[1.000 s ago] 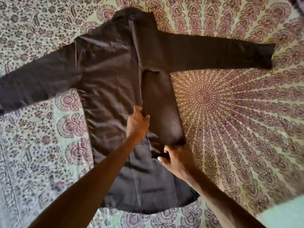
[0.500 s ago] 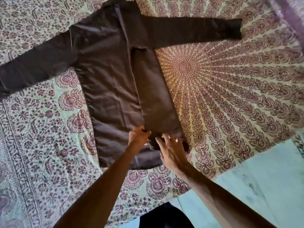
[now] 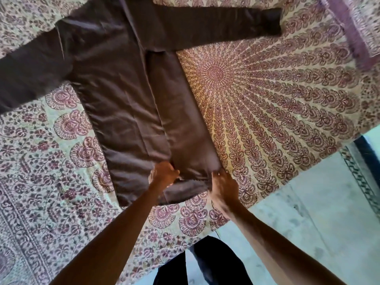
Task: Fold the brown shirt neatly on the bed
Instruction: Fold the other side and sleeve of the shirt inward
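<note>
Head view: left hand (image 3: 164, 174) and right hand (image 3: 224, 188), slid nearer, are pinching the near hem of the shirt (image 3: 115, 99), squaring its right fold.

"Where does it lie?"

"The brown long-sleeved cloth shirt (image 3: 115, 95) lies flat on the floral-printed cotton bedspread (image 3: 267, 99), collar far, hem toward the near edge."

"The sleeves?"

"One runs out left. The right side is folded over the middle, and its sleeve stretches right across the far end."

"And the hands?"

"Both at the hem: the left hand (image 3: 164, 174) grips the folded panel's inner edge, the right hand (image 3: 223, 187) touches its outer corner."

"Beyond the bed?"

"The pale stone floor (image 3: 308, 202) lies to the right and in front. The person's dark trousers (image 3: 205, 264) stand there, below the hands."
</note>
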